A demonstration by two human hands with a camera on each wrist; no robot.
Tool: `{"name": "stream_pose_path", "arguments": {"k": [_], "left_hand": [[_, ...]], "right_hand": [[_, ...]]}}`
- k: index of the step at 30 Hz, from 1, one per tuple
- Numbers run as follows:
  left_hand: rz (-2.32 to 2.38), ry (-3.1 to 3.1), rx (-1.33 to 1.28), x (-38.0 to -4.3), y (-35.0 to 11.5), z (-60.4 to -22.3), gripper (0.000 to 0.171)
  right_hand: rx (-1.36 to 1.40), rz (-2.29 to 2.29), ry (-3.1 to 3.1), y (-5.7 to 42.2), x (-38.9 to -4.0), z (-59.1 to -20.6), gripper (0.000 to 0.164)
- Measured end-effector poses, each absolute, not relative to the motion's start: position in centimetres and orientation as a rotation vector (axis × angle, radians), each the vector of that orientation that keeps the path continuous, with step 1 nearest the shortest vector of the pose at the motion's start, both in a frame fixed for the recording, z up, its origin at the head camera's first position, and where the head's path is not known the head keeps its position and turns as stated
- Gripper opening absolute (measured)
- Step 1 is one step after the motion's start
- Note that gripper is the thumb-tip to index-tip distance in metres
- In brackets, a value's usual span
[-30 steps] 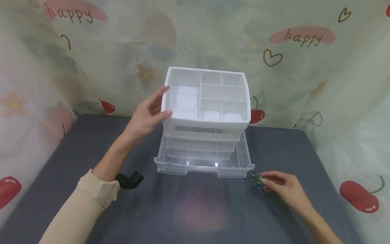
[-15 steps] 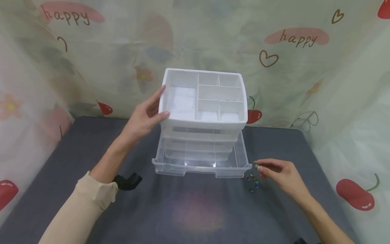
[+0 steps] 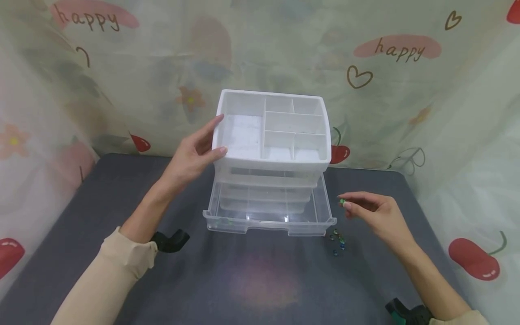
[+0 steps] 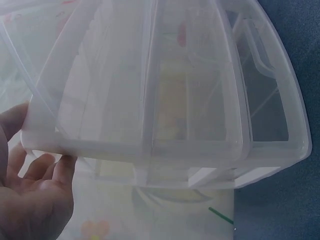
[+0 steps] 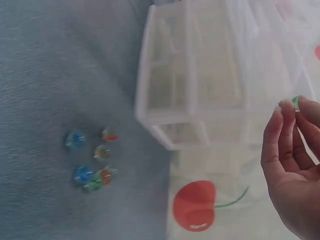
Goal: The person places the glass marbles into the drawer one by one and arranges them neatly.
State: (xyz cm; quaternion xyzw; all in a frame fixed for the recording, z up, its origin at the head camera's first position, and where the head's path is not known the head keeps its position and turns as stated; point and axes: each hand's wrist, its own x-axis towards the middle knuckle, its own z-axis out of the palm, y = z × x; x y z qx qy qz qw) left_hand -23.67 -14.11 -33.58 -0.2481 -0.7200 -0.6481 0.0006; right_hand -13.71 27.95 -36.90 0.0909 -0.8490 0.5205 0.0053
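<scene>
A white desktop drawer organizer stands mid-table, its top tray divided into compartments. Its clear bottom drawer is pulled out toward me. My left hand grips the organizer's upper left edge, the thumb over the front rim; in the left wrist view, the left hand holds the same corner. To the right of the drawer, my right hand pinches a small green glass marble above the table. The right wrist view shows the green marble between thumb and fingertips.
Several loose marbles, blue, green and orange, lie on the dark grey table by the drawer's front right corner. A printed curtain hangs behind and at both sides. Black wrist straps jut from the sleeves.
The right hand has lifted the green marble off the group and moved it away from me, up beside the drawer's right side. The left hand keeps its grip on the organizer.
</scene>
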Motion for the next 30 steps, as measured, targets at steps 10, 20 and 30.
{"name": "stream_pose_path", "arguments": {"k": [10, 20, 30], "left_hand": [[-2.045, -2.262, -0.767, -23.6, -14.1, -33.5, 0.073], [-2.039, -2.254, -0.767, -23.6, -13.9, -33.5, 0.071], [-2.034, -2.245, -0.773, -23.5, -13.9, -33.5, 0.07]], "right_hand": [[0.367, 1.605, -2.643, 26.2, -14.7, -34.1, 0.023], [0.436, 1.577, -2.629, 24.7, -15.4, -32.2, 0.022], [0.555, 1.645, -2.592, 23.5, -16.1, -31.4, 0.022]]}}
